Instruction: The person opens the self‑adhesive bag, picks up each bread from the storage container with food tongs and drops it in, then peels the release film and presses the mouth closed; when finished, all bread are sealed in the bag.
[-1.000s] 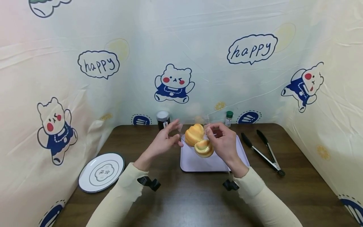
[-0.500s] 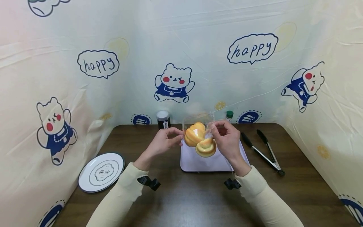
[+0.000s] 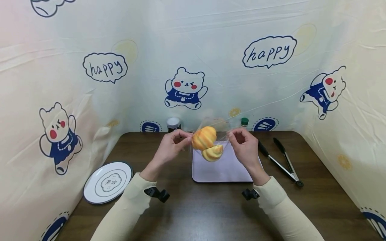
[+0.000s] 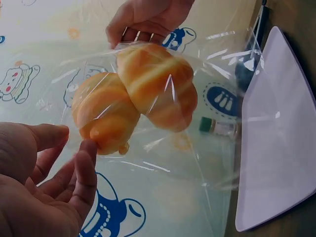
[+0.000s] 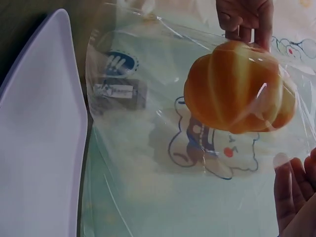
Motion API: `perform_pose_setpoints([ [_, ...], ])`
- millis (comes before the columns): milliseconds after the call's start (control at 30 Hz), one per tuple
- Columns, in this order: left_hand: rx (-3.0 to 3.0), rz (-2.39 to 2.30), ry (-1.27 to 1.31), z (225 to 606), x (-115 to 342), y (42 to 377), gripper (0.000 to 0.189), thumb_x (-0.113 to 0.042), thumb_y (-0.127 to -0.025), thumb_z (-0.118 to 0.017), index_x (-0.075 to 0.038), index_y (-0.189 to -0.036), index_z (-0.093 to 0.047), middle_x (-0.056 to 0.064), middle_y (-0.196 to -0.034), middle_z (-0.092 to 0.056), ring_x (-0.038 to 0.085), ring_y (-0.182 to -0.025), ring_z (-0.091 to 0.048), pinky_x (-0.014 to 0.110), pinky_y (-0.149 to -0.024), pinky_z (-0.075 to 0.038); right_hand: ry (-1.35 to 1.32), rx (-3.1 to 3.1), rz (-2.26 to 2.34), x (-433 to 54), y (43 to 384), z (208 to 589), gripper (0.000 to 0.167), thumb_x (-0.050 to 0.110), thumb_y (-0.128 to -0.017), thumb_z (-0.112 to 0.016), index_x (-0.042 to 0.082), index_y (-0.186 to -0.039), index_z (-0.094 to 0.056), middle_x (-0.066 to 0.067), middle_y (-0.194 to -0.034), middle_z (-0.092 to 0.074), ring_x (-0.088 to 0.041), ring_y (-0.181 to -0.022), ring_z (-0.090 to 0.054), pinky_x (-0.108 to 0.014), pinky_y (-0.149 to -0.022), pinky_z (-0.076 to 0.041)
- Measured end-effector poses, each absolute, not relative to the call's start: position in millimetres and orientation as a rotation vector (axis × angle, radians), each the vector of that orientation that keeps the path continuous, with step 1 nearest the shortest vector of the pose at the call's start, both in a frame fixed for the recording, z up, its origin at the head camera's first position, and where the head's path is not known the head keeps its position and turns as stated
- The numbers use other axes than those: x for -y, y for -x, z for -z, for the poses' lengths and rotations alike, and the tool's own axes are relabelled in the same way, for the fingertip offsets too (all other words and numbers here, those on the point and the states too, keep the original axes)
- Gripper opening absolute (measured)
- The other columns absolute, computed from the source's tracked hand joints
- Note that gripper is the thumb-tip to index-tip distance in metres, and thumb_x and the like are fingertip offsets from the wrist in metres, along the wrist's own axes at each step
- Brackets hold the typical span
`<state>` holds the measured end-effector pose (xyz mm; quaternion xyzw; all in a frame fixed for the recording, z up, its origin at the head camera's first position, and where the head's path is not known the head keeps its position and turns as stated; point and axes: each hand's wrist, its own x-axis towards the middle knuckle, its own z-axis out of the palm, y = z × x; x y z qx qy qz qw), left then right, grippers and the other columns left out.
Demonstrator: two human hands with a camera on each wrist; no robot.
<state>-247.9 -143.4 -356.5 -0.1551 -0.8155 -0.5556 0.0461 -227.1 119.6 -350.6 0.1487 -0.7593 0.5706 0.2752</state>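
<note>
A clear plastic bag (image 3: 222, 125) hangs between my hands above the lilac tray (image 3: 223, 171). Inside it are two golden bread rolls: a larger ridged one (image 3: 205, 138) and a smaller twisted one (image 3: 212, 153), which touch each other. My left hand (image 3: 170, 147) pinches the bag's left edge beside the larger roll. On the other side, my right hand (image 3: 245, 147) pinches the right edge between thumb and fingers. The left wrist view shows both rolls through the film, with the left fingertips (image 4: 88, 148) close to one. The right wrist view shows mainly the larger roll (image 5: 237, 91).
A white plate (image 3: 107, 183) with dark rim lies at the table's left. Metal tongs (image 3: 283, 167) with black tips lie spread to the tray's right. Behind stand a dark jar with a pale lid (image 3: 173, 123) and a small green-capped bottle (image 3: 244, 122). A patterned curtain surrounds the table.
My left hand has gone from loose fingers beside the bag to pinching its edge. The right hand has moved slightly right. The bag looks spread wider, and the rolls have turned and risen a little.
</note>
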Motion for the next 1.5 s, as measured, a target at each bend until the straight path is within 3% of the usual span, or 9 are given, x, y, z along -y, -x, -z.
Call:
perform_pose_setpoints([
  [133,2.512,1.734,0.480,358.6,141.9,248.2,0.022,-0.027,-0.093,-0.071,-0.012,-0.109,-0.069,0.007,-0.115,-0.071,0.031,-0.098,-0.070,0.042,-0.086,-0.060,-0.411,2.026,-1.599,-119.2,227.9,352.2,0.012,0.005,-0.096,-0.062,-0.006,-0.098,-0.063,-0.023,-0.104,-0.072,-0.016,-0.075,-0.070,-0.021,-0.063,-0.056],
  [267,2.550,1.751,0.484,359.4,140.3,247.8,0.030,-0.031,-0.092,-0.072,-0.011,-0.115,-0.069,0.010,-0.117,-0.071,0.030,-0.100,-0.072,0.041,-0.090,-0.059,-0.447,1.983,-1.650,-118.0,228.7,352.2,0.014,0.006,-0.097,-0.061,-0.007,-0.100,-0.062,-0.024,-0.106,-0.072,-0.013,-0.079,-0.075,-0.022,-0.063,-0.056],
  [533,2.527,1.657,0.479,358.8,139.6,247.9,0.025,-0.034,-0.098,-0.063,-0.011,-0.103,-0.071,0.010,-0.108,-0.071,0.027,-0.090,-0.067,0.037,-0.078,-0.061,-0.483,1.953,-1.654,-118.6,231.7,356.6,0.011,0.004,-0.097,-0.061,-0.007,-0.098,-0.061,-0.024,-0.105,-0.072,-0.021,-0.080,-0.074,-0.019,-0.064,-0.056],
  [733,2.399,1.677,0.422,353.9,139.9,245.5,0.025,-0.033,-0.098,-0.063,-0.009,-0.101,-0.070,0.009,-0.113,-0.069,0.024,-0.092,-0.059,0.029,-0.071,-0.056,-0.414,2.012,-1.552,-118.8,226.6,350.8,0.010,0.004,-0.095,-0.062,-0.006,-0.098,-0.063,-0.023,-0.103,-0.073,-0.005,-0.076,-0.064,-0.013,-0.068,-0.052],
  [967,2.376,1.743,0.441,350.9,140.2,244.1,0.023,-0.029,-0.097,-0.066,-0.006,-0.102,-0.069,0.012,-0.108,-0.070,0.019,-0.084,-0.059,0.026,-0.069,-0.056,-0.437,2.030,-1.593,-119.9,229.4,352.9,0.012,0.006,-0.097,-0.061,-0.006,-0.100,-0.062,-0.022,-0.104,-0.071,-0.039,-0.082,-0.068,-0.018,-0.068,-0.055],
  [1033,2.376,1.776,0.445,351.0,140.7,244.1,0.022,-0.027,-0.096,-0.067,-0.006,-0.101,-0.070,0.013,-0.104,-0.070,0.019,-0.081,-0.062,0.028,-0.070,-0.058,-0.450,2.026,-1.609,-121.4,235.5,359.0,0.013,0.007,-0.098,-0.061,-0.006,-0.101,-0.062,-0.022,-0.105,-0.072,-0.041,-0.084,-0.069,-0.021,-0.068,-0.056],
  [1167,2.380,1.809,0.455,351.8,141.5,245.1,0.024,-0.028,-0.095,-0.069,-0.005,-0.099,-0.070,0.017,-0.100,-0.072,0.021,-0.080,-0.066,0.032,-0.074,-0.061,-0.464,2.006,-1.619,-125.0,247.6,371.4,0.013,0.009,-0.098,-0.061,-0.003,-0.103,-0.063,-0.019,-0.106,-0.074,-0.030,-0.083,-0.074,-0.023,-0.068,-0.057],
  [1333,2.407,1.770,0.454,352.7,143.0,245.8,0.030,-0.035,-0.097,-0.065,-0.005,-0.097,-0.069,0.018,-0.096,-0.070,0.036,-0.080,-0.061,0.026,-0.068,-0.057,-0.474,1.992,-1.619,-128.7,252.0,376.9,0.015,0.018,-0.098,-0.063,0.003,-0.102,-0.064,-0.013,-0.104,-0.075,-0.011,-0.081,-0.074,-0.022,-0.066,-0.056],
  [1500,2.376,1.790,0.394,350.6,143.6,244.8,0.024,-0.030,-0.099,-0.063,-0.007,-0.098,-0.070,0.016,-0.099,-0.069,0.037,-0.081,-0.057,0.024,-0.064,-0.053,-0.439,1.992,-1.549,-133.2,253.8,379.5,0.015,0.022,-0.098,-0.064,0.007,-0.100,-0.066,-0.010,-0.102,-0.075,-0.010,-0.077,-0.069,-0.019,-0.064,-0.054],
])
